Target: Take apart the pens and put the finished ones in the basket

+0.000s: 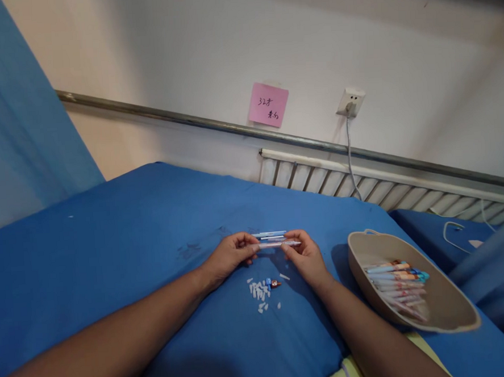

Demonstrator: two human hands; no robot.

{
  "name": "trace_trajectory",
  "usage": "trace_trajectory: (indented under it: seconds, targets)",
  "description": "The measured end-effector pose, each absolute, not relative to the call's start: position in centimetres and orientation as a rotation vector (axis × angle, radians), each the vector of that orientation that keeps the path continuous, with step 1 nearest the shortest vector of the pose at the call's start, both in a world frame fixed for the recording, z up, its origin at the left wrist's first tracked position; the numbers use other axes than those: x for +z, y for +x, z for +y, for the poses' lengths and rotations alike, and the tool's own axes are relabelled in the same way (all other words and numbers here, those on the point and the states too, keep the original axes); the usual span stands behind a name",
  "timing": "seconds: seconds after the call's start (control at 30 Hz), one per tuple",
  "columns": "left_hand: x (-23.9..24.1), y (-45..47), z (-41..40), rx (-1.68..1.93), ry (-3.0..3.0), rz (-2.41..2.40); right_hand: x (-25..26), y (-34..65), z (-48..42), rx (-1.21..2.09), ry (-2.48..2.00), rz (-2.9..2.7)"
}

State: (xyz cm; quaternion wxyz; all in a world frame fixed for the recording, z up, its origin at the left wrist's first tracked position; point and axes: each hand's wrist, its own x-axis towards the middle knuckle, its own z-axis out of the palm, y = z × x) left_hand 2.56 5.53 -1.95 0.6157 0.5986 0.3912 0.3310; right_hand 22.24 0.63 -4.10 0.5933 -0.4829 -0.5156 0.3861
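A slim pale pink pen (pixel 271 245) is stretched level between my two hands above the blue sheet. My left hand (pixel 236 251) pinches its left end between thumb and fingers. Around the right end, near the tip, close the fingers of my right hand (pixel 304 254). Just behind lie a blue pen (pixel 270 234) and another light pen, partly hidden by my hands. Nearer to me on the sheet is a small pile of white tips (pixel 259 291), with a blue and brown little figure piece (pixel 272 284) beside it.
At the right stands a beige basket (pixel 451 313) with several pens (pixel 397 285) in it. A yellow-green cloth (pixel 352 373) lies under my right forearm. Behind the blue-covered table (pixel 160 217) are a radiator (pixel 311 176), a metal rail and a plugged socket (pixel 351 103). Blue curtains hang at both sides.
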Motion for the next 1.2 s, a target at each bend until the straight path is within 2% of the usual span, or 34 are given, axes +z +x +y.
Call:
trace_trajectory:
  seconds: [0.5, 0.93, 1.2]
  targets:
    - [-2.1, 2.8, 5.3, 0.741, 1.409, 0.903, -3.8, 23.2, 1.0, 0.933, -1.098, -1.062]
    - [-0.3, 3.3, 4.4, 0.534, 1.855, 0.931, -3.7, 22.5, 2.5, 0.946, -1.149, -1.124]
    - [2.7, 5.7, 3.6, 0.776, 1.710, 1.055, -4.6, 23.0, 4.4, 1.043, -1.090, -1.000]
